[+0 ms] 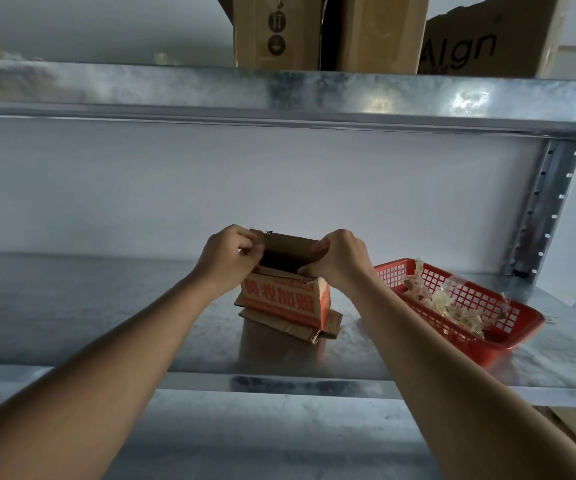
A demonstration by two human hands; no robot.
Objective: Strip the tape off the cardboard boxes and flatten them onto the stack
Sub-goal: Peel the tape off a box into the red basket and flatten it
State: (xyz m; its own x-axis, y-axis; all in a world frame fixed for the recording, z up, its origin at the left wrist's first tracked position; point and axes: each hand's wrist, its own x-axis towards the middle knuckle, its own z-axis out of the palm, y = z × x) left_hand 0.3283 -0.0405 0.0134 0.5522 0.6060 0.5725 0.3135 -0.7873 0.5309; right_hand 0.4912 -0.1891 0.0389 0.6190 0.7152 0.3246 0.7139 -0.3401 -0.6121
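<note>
Head view, looking down along two bare forearms to a metal shelf [106, 306]. A small cardboard box [284, 301] with orange printing stands at the middle of the shelf, its top open, resting on a flattened piece of cardboard [297, 329]. The left hand [229, 259] curls its fingers round the box's upper left edge, pinching a flap. The right hand [340, 259] grips the upper right edge in the same way, fingers curled over the rim. Just to the right of the box sits a red plastic basket [508, 336] holding crumpled strips of tape [452, 304]. On the shelf above stand larger cardboard boxes [279, 32], seen only in part.
</note>
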